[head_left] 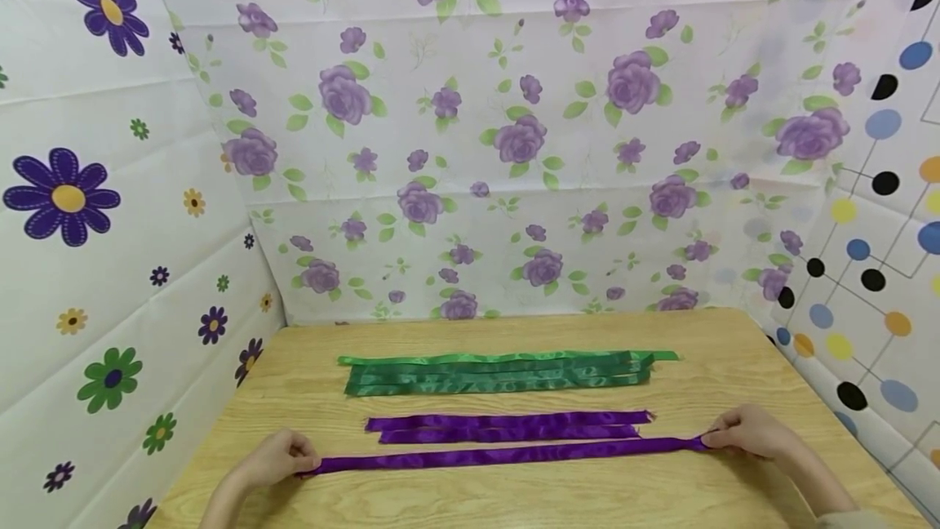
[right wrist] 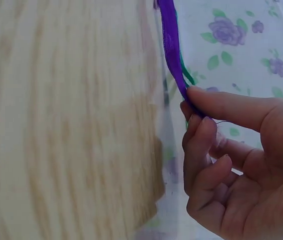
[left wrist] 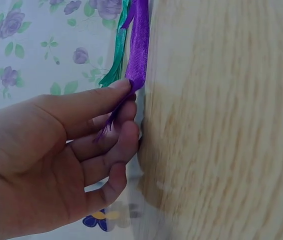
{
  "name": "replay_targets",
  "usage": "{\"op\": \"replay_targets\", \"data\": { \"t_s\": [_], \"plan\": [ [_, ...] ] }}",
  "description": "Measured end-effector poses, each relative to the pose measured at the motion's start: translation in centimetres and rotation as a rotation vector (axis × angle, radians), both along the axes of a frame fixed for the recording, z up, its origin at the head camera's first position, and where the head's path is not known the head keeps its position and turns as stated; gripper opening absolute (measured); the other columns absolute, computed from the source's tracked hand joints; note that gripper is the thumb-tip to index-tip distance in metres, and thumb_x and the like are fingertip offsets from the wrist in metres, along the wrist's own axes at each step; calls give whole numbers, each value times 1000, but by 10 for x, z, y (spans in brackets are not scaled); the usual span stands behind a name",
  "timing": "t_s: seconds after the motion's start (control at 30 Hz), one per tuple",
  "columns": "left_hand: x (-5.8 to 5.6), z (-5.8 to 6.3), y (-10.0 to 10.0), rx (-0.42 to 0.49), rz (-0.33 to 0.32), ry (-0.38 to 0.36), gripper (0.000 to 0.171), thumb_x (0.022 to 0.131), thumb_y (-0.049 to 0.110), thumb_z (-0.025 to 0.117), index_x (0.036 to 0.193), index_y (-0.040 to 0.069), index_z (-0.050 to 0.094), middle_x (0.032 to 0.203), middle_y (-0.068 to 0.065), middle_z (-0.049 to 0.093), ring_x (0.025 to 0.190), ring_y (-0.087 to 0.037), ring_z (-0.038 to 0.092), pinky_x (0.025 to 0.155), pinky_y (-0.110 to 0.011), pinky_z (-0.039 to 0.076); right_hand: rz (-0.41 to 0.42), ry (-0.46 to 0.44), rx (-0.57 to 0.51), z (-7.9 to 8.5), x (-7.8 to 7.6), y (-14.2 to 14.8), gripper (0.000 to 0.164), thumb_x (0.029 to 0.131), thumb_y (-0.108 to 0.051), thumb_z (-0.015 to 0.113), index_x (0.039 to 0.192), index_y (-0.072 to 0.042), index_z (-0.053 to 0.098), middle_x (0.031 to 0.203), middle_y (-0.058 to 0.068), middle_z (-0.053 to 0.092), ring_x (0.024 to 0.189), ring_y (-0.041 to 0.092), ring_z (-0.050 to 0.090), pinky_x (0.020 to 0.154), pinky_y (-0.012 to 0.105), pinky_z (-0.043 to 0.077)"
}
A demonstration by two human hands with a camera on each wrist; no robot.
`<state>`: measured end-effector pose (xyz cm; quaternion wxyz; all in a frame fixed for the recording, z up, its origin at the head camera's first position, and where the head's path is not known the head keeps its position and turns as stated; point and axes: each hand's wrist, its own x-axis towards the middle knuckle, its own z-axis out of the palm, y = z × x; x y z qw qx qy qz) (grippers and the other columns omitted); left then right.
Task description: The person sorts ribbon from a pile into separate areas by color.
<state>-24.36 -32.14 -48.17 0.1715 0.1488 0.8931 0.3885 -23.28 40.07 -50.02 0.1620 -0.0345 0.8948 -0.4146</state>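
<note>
A long purple ribbon [head_left: 507, 455] stretches nearly straight between the two hands, close to the tabletop. Its left end is pinched between thumb and fingers of my left hand [head_left: 277, 459], and frayed threads hang past the fingertips in the left wrist view. At the other end, my right hand [head_left: 751, 431] pinches the ribbon [right wrist: 170, 42] between thumb and forefinger. Just behind it lie two shorter purple ribbons [head_left: 507, 426], side by side. Farther back, several dark green ribbons [head_left: 492, 378] lie in a flat row, with a brighter green ribbon [head_left: 455, 358] along their far edge.
Everything lies on a light wood-grain table [head_left: 411, 504]. A cloth with purple roses [head_left: 470, 227] hangs behind the table's back edge. Flower-patterned cloth [head_left: 147, 219] stands at the left, and cloth with coloured dots [head_left: 866, 268] at the right.
</note>
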Motion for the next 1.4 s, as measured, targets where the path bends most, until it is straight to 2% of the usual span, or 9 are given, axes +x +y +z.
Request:
{"op": "replay_targets", "data": {
  "t_s": [0.13, 0.27, 0.4, 0.63, 0.97, 1.1, 1.2, 1.4],
  "plan": [
    [-1, -1, 3, -74, 49, 67, 16, 89, 11, 66, 81, -3, 68, 70, -3, 61, 59, -5, 48, 54, -20, 40, 9, 36, 29, -2, -1, -1, 28, 85, -22, 71, 73, 2, 64, 55, -8, 45, 47, 2, 34, 46, 18, 32],
    [-5, -1, 12, -159, 133, 133, 12, 87, 9, 68, 79, 0, 67, 69, 0, 59, 61, -8, 47, 55, -21, 39, -3, 60, 64, -3, -2, -4, 31, 85, -22, 71, 69, 3, 62, 52, -8, 42, 47, 3, 33, 45, 18, 29],
    [-7, -3, 20, -217, 198, 199, 11, 84, 8, 71, 75, 3, 66, 68, 1, 58, 62, -10, 46, 56, -22, 38, -49, 32, 104, -4, -3, -6, 28, 83, -25, 74, 65, -6, 63, 51, -9, 40, 48, 5, 34, 46, 19, 28],
    [-8, -6, 24, -259, 288, 231, 14, 81, 6, 73, 71, 5, 64, 66, 1, 55, 63, -13, 47, 57, -24, 38, -85, 1, 108, -4, -6, -7, 23, 82, -24, 76, 69, -6, 67, 52, -8, 42, 51, 6, 37, 48, 20, 32],
    [-8, -7, 21, -260, 271, 225, 13, 81, 6, 72, 71, 5, 64, 64, 0, 56, 58, -11, 47, 53, -23, 39, -53, 13, 86, -4, -6, -4, 24, 84, -23, 73, 69, -7, 64, 54, -7, 44, 52, 7, 39, 49, 20, 33],
    [-6, -5, 23, -263, 291, 199, 13, 82, 4, 72, 72, 4, 63, 65, 0, 57, 59, -12, 48, 54, -24, 40, -38, 34, 86, -3, -6, -3, 23, 84, -22, 73, 69, -6, 64, 56, -7, 46, 52, 6, 41, 49, 20, 34],
    [-5, -1, 25, -286, 308, 186, 13, 82, 5, 71, 72, 5, 63, 67, -1, 59, 61, -13, 50, 55, -26, 41, -63, 55, 113, -1, -7, -3, 20, 83, -20, 74, 74, -4, 67, 61, -5, 51, 57, 8, 45, 52, 22, 37],
    [-3, 7, 25, -342, 310, 215, 11, 84, 7, 69, 76, 4, 63, 68, -2, 61, 62, -14, 52, 56, -28, 43, -146, 107, 206, 5, -5, -8, 18, 80, -21, 75, 78, -6, 67, 67, -2, 56, 64, 13, 49, 55, 24, 38]
  ]
}}
